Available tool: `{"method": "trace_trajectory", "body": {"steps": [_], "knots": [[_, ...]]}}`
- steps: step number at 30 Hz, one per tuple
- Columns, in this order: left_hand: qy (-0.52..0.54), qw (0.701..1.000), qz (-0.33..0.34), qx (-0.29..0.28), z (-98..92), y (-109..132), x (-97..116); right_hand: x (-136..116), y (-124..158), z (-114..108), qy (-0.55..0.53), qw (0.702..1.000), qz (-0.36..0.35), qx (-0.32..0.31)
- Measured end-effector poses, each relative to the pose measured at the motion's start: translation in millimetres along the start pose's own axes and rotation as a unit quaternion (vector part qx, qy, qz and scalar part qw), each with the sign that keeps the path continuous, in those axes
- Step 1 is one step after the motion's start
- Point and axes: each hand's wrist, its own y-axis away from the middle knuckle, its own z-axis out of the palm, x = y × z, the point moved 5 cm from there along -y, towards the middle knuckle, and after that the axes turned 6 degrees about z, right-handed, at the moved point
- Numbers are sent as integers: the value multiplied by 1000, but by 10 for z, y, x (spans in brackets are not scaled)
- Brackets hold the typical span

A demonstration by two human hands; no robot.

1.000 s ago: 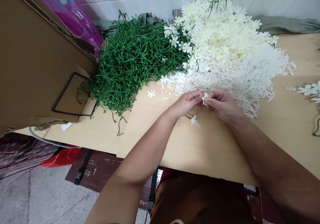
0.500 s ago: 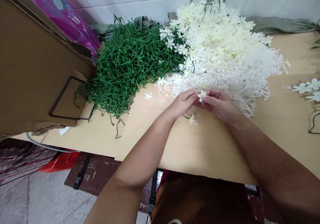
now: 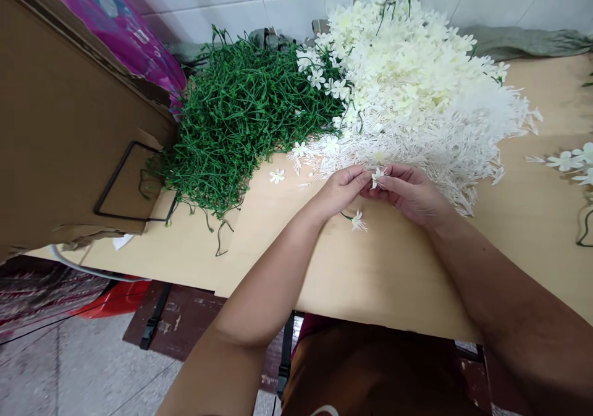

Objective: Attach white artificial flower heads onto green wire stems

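Observation:
Between my fingertips is a small white artificial flower (image 3: pixel 377 178) with thin white stamens sticking out of it. My left hand (image 3: pixel 345 187) is closed in a pinch at the flower's left side, and my right hand (image 3: pixel 407 190) pinches it from the right. Whatever stem the left fingers cover is hidden. Just below the hands, a second white flower (image 3: pixel 358 220) on a short green stem hangs over or lies on the table; which one I cannot tell. Behind the hands spreads a heap of white stamens (image 3: pixel 430 138), with a pile of white blossoms (image 3: pixel 398 57) above it.
Left of the blossoms lies a tangled pile of green stems (image 3: pixel 250 107). A loose blossom (image 3: pixel 277 176) sits on the tabletop (image 3: pixel 273 230). At the left stands a cardboard box (image 3: pixel 69 113); more flowers (image 3: pixel 565 161) lie at the right edge. A tiled wall (image 3: pixel 287 2) closes the back.
The flower between my fingers has turned and tilted, its petals now facing more sideways. Both hands stay almost in place, and the whole view has shifted slightly.

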Motion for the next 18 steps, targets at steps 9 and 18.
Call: {"method": "trace_trajectory", "body": {"steps": [9,18], "knots": [[-7,1000,20,-6,-12,-9,-31,23,-28,-17,19,1000,9,21],[-30,997,73,-1,-25,-41,-112,-31,-25,13,102,990,-59,79]]}}
